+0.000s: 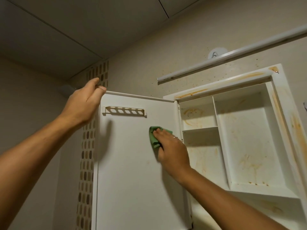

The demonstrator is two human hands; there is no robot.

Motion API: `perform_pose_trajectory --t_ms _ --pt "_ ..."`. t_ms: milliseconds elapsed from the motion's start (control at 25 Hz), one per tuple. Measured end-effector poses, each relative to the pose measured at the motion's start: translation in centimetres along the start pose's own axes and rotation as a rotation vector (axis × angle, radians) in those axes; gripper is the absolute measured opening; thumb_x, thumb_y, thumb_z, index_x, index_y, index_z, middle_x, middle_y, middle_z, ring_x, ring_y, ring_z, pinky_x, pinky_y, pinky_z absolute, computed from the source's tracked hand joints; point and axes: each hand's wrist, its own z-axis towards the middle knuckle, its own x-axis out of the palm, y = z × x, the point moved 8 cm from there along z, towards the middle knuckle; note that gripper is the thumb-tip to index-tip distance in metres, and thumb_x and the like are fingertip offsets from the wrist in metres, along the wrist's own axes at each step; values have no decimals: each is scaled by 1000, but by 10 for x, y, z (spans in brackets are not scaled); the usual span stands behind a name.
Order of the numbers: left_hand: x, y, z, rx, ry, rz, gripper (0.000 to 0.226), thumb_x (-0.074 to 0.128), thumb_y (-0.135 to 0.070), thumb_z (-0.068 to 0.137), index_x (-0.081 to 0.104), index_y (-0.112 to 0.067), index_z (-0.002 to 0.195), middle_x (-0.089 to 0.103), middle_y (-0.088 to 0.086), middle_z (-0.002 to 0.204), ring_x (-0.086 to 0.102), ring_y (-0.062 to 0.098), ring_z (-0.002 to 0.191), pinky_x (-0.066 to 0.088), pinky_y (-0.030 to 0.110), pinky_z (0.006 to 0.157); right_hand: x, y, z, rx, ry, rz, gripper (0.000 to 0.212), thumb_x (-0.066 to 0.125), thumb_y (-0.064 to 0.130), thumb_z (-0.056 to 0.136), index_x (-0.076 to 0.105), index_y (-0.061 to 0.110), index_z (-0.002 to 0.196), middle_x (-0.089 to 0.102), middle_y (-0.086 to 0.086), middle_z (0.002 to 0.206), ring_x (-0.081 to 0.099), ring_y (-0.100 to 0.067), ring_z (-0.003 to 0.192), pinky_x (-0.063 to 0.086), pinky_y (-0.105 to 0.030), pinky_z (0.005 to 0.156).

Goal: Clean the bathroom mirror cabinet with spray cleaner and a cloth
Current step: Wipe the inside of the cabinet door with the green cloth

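Both arms raised to the open cabinet door
Left hand curls fingers over its top corner; right hand presses the green cloth flat with straight fingers

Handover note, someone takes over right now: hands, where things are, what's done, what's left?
Left hand: grip on the top outer corner of the open door, steadying it.
Right hand: pressing the green cloth flat on the door's inner face, near the hinges.
Spray bottle: not in view.
Done: the door's inner face looks mostly clean.
Left: the cabinet has orange-brown stains on its back panels, shelves and frame.
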Motion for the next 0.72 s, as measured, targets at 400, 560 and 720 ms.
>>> perform_pose_trajectory --t_ms 400,560,720 --pt "-5 -15 -6 -13 39 70 72 28 -61 97 33 -24 159 44 9 159 41 33 144 36 54 115 -25 14 90 81 -72 -77 38 53 5 95 68 15 128 61 -4 116 52 -25 107 50 -40 89" --pt "-3 -20 -10 -10 42 91 67 30 -55 103 32 -20 160 44 10 159 41 34 144 35 52 113 12 35 14 -16 81 107 40 49 13 95 68 20 130 60 3 110 51 -20 100 48 -34 80" --pt "-5 -29 -16 -20 43 93 57 32 -46 110 31 -18 160 48 12 155 44 35 141 36 52 112 -30 8 28 186 202 430 31 56 1 92 75 22 106 65 8 102 61 -12 95 54 -32 86"
